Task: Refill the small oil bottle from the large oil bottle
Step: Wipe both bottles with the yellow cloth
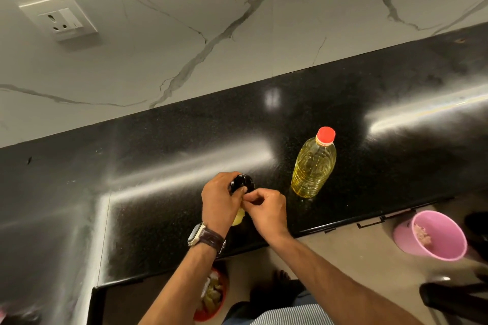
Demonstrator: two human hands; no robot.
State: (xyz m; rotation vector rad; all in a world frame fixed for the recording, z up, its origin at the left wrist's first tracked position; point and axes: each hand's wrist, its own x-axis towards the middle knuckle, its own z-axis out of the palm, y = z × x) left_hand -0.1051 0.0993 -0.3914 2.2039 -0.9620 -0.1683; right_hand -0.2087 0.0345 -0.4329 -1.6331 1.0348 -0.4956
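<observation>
The large oil bottle (314, 166), clear plastic with yellow oil and a red cap, stands upright on the black counter (158, 166) to the right of my hands. The small oil bottle (239, 216) stands near the counter's front edge, mostly hidden by my hands; only a bit of its yellowish body and its black cap (241, 183) show. My left hand (220, 200), with a watch on the wrist, grips the top of the small bottle. My right hand (266, 210) pinches at the bottle's neck just below the cap.
A white marble wall with a power socket (59, 17) rises behind the counter. Below the counter's edge on the floor stand a pink bucket (433, 237) at right and a red bowl (214, 295) with scraps near my feet.
</observation>
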